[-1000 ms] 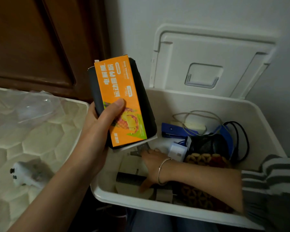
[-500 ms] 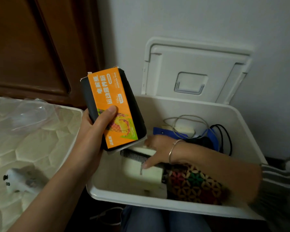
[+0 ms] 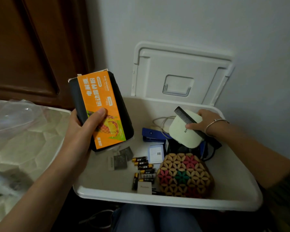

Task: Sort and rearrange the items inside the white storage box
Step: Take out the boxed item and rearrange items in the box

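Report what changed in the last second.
The right hand took hold of the cream device and black comb and lifted them up inside the white storage box, uncovering the batteries. The left hand still holds the orange packet and black pouch.

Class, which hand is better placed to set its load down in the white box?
Probably right: right hand grips cream device and comb over the white box; left hand holds orange carton at its left rim.

Box floor (image 3: 94,174) lies open at left; batteries (image 3: 141,164), pouch (image 3: 184,174) crowd right.
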`<action>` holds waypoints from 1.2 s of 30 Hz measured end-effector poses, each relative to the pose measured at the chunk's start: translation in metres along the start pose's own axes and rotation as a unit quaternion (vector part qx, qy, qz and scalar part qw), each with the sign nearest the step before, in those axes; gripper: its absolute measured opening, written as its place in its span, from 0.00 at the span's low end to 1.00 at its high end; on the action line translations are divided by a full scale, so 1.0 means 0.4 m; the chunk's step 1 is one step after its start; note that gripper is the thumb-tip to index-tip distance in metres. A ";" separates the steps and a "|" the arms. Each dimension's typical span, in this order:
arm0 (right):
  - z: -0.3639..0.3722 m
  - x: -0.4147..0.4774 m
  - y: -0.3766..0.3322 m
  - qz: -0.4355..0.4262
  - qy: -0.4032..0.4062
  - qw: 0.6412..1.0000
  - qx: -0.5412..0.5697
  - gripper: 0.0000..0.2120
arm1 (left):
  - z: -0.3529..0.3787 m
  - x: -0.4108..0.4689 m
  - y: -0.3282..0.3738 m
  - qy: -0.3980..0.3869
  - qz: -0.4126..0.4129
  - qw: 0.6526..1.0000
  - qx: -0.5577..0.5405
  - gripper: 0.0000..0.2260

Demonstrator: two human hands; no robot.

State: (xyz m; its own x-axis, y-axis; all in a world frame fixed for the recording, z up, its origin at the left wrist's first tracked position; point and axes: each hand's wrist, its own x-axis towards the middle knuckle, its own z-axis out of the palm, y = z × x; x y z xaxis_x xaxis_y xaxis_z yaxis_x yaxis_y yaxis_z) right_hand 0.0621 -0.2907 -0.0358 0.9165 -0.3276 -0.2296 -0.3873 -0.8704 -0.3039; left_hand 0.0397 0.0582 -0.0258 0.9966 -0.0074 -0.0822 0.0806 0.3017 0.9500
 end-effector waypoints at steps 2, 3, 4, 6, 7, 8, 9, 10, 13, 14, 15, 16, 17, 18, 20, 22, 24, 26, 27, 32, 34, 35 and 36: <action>0.012 0.001 0.002 -0.007 0.004 0.999 -0.038 0.32 | 0.000 -0.002 0.001 -0.002 0.002 1.000 0.005 0.29; 0.015 -0.001 0.003 -0.013 0.011 0.999 -0.052 0.32 | 0.001 -0.003 0.001 -0.001 0.004 1.000 0.006 0.29; 0.018 -0.003 0.003 -0.017 0.016 0.998 -0.061 0.32 | 0.002 -0.003 0.001 0.001 0.007 1.000 0.006 0.29; 0.021 -0.009 0.009 -0.022 0.018 0.996 -0.085 0.30 | 0.004 -0.005 0.002 0.004 0.012 1.000 0.004 0.30; 0.024 -0.013 0.013 -0.024 0.017 0.994 -0.102 0.29 | 0.005 -0.005 0.001 0.004 0.014 1.000 0.003 0.30; 0.027 -0.016 0.016 -0.025 0.018 0.993 -0.117 0.28 | 0.004 -0.005 0.000 0.005 0.016 1.000 0.004 0.30; 0.030 -0.019 0.019 -0.026 0.022 0.991 -0.129 0.26 | 0.004 -0.004 -0.001 0.006 0.018 1.000 0.005 0.30; 0.033 -0.023 0.019 -0.027 0.031 0.990 -0.138 0.24 | 0.004 -0.004 -0.001 0.007 0.020 1.000 0.006 0.29; 0.038 -0.033 0.012 -0.040 0.081 0.975 -0.204 0.23 | 0.005 -0.003 -0.003 0.006 0.027 1.000 0.006 0.24; 0.039 -0.038 0.007 -0.046 0.099 0.965 -0.238 0.23 | 0.005 -0.002 -0.003 0.007 0.027 1.000 0.004 0.23; 0.039 -0.044 0.001 -0.052 0.111 0.957 -0.265 0.23 | 0.004 -0.001 -0.003 0.009 0.027 1.000 0.001 0.22; 0.038 -0.052 -0.008 -0.057 0.118 0.951 -0.281 0.23 | 0.004 -0.001 -0.004 0.011 0.027 1.000 -0.001 0.22; 0.034 -0.062 -0.022 -0.063 0.126 0.947 -0.288 0.23 | 0.004 0.000 -0.004 0.013 0.028 1.000 -0.003 0.22; 0.031 -0.074 -0.041 -0.078 0.137 0.947 -0.278 0.23 | 0.003 0.000 -0.004 0.013 0.028 1.000 -0.004 0.22; 0.033 -0.108 -0.096 -0.152 0.158 0.954 -0.206 0.20 | 0.005 -0.001 -0.003 0.012 0.027 1.000 -0.007 0.22; 0.057 -0.150 -0.163 -0.265 0.124 0.951 -0.095 0.15 | 0.005 -0.001 -0.003 0.011 0.024 0.999 -0.020 0.21; 0.112 -0.184 -0.227 -0.352 0.037 0.934 -0.053 0.14 | 0.004 -0.001 -0.002 0.014 0.021 0.998 -0.050 0.20; 0.188 -0.186 -0.279 -0.383 -0.044 0.920 -0.071 0.16 | 0.001 -0.004 0.001 0.021 0.016 0.996 -0.086 0.19; 0.226 -0.176 -0.300 -0.385 -0.073 0.916 -0.087 0.17 | 0.000 -0.005 0.003 0.022 0.013 0.995 -0.099 0.17; 0.372 -0.088 -0.347 -0.347 -0.128 0.925 -0.084 0.20 | -0.002 -0.014 0.009 0.022 0.003 0.990 -0.136 0.14; 0.410 -0.069 -0.345 -0.337 -0.116 0.930 -0.096 0.24 | -0.004 -0.014 0.009 0.021 0.006 0.991 -0.133 0.16; 0.425 -0.063 -0.344 -0.333 -0.107 0.930 -0.115 0.27 | -0.005 -0.013 0.009 0.020 0.009 0.991 -0.129 0.18; 0.436 -0.059 -0.344 -0.327 -0.100 0.930 -0.133 0.30 | -0.006 -0.011 0.008 0.019 0.012 0.992 -0.125 0.19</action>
State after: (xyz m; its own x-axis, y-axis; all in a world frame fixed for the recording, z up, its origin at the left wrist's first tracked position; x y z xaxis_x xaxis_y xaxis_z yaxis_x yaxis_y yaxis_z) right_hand 0.0763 -0.0993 -0.1498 0.9001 0.3564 -0.2506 0.3102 -0.9281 -0.2058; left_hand 0.0357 0.0617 -0.0231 0.9964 0.0364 -0.0764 0.0457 0.5281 0.8479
